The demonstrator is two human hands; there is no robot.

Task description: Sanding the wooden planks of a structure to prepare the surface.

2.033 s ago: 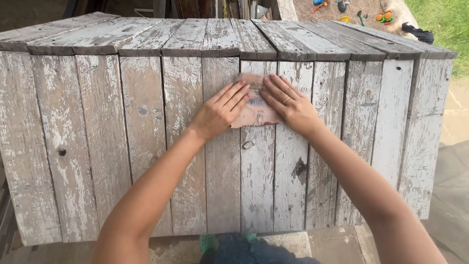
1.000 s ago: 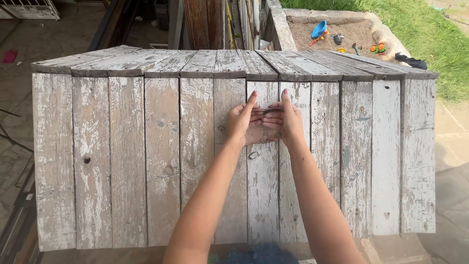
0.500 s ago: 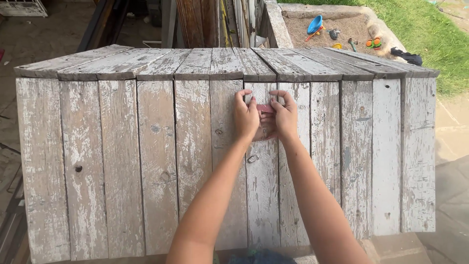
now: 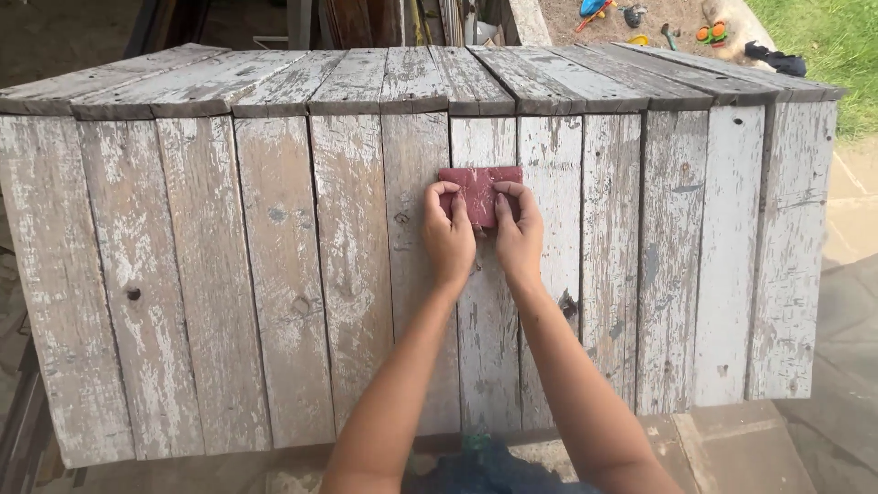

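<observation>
Sandpaper (image 4: pixel 479 189), a small reddish rectangle, lies flat against the sloping face of a weathered wooden panel (image 4: pixel 274 274), a little above and right of the panel's middle. We see pale dust smeared over its red surface. Both hands press on it from 6 o'clock. Our left hand (image 4: pixel 448 236) covers its lower left part, fingers curled with the tips on the sheet; our right hand (image 4: pixel 519 236) covers the lower right part the same way. Neither hand is clenched around anything: they pin the sheet to the wood, and the two hands sit just beside each other, nearly touching at the knuckles. Both forearms run down to 6 o'clock and leave the picture at the bottom edge.

Around the sheet, the panel is made of upright grey planks with flaking whitish paint, knots and dark gaps between them. At 12 o'clock a second set of planks (image 4: pixel 412 78) slopes away from the top edge like a roof. At 1 o'clock, well apart, lies a sandy patch with bright plastic toys (image 4: pixel 704 35). Grass (image 4: pixel 837 37) shows at 2 o'clock. Paving slabs (image 4: pixel 846 320) lie at 4 o'clock, beside the panel's right edge.
</observation>
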